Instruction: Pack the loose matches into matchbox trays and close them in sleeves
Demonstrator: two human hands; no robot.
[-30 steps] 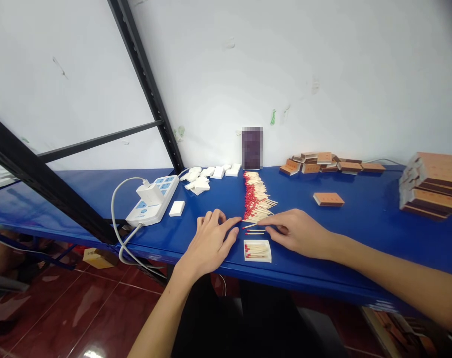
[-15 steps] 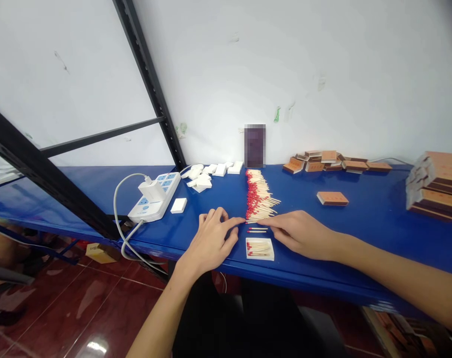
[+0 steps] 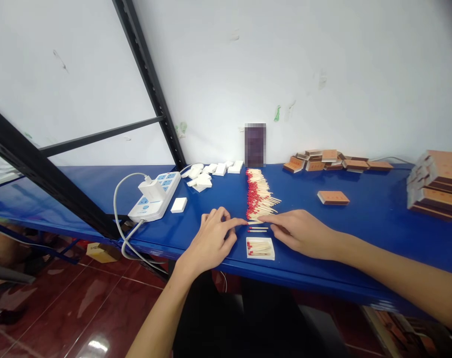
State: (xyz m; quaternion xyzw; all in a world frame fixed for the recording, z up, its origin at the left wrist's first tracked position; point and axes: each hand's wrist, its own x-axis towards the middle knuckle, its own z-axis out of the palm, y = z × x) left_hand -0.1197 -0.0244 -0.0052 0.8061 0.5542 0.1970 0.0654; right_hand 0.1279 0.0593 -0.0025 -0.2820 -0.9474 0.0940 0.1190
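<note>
My left hand rests on the blue table, its index finger stretched to the red head of a match at the near end of a match pile. From the other side, my right hand reaches in with its index fingertip on the pale sticks at the pile's near edge. Both hands have thumb and index finger apart, and neither grips anything. Two separate matches lie between the pile and a white matchbox tray, which holds several red-headed matches.
A power strip with a plug and white cable lies left, near white trays. Brown matchboxes sit by the wall, a single matchbox closer, and a stack far right. Black shelf posts rise at left.
The nearest match has come slightly away from the pile, toward me. My right index fingertip has shifted a little farther back onto the pile; my left hand has hardly moved.
</note>
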